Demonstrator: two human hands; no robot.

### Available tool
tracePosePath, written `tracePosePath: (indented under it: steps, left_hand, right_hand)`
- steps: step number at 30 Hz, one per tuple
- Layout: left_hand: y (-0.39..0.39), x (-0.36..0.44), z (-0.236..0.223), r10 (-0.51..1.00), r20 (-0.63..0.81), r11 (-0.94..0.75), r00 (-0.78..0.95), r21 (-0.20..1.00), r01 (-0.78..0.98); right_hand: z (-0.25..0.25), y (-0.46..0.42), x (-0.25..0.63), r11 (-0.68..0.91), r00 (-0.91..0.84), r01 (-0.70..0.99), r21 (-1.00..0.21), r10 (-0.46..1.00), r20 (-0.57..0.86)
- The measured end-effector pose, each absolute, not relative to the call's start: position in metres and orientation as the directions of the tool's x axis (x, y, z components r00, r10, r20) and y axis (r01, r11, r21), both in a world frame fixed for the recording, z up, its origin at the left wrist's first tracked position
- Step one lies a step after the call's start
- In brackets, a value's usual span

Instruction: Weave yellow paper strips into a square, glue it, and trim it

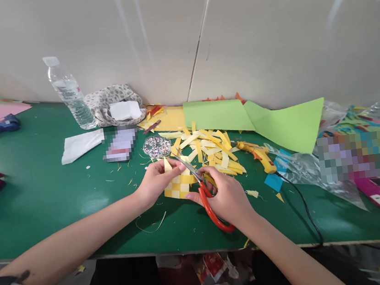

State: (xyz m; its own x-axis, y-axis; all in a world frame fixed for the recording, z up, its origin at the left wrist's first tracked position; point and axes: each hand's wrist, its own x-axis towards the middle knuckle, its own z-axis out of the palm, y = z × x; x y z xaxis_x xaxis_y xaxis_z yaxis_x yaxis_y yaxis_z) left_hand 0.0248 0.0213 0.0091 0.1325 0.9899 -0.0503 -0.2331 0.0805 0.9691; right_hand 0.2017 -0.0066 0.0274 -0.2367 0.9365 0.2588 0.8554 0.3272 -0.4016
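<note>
My left hand pinches the edge of a small woven mat of yellow and pale paper strips, held just above the green table. My right hand grips red-handled scissors; their blades point up-left across the top of the mat, close to my left fingertips. A loose strip end sticks up by my left thumb. Just behind the hands lies a pile of cut yellow paper strips.
A yellow glue gun with a black cord lies right of the strips. Green paper sheets, a water bottle, a white tissue, a bag of sequins and crumpled plastic stand behind. White panels wall the back.
</note>
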Motion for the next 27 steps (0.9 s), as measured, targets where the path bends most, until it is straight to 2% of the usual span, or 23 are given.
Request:
tracePosePath:
  steps: [12,20,24,27]
  left_hand:
    - [0.021,0.026,0.011,0.99,-0.059,0.081,0.129,0.982,-0.173]
    - [0.022,0.024,0.009,0.983,-0.118,0.14,0.14,0.978,-0.153]
    - [0.024,0.023,0.008,0.976,-0.144,0.171,0.165,0.972,-0.164]
    - [0.023,0.024,0.007,0.96,-0.135,0.184,0.245,0.965,-0.187]
  right_hand:
    - [0.022,0.002,0.208,0.386,-0.244,0.788,-0.479,0.911,0.332]
    - [0.028,0.007,0.212,0.242,-0.002,0.743,-0.624,0.933,0.36]
    - [0.031,0.01,0.216,0.217,0.037,0.745,-0.631,0.931,0.364]
    - [0.033,0.011,0.218,0.22,0.034,0.734,-0.643,0.933,0.358]
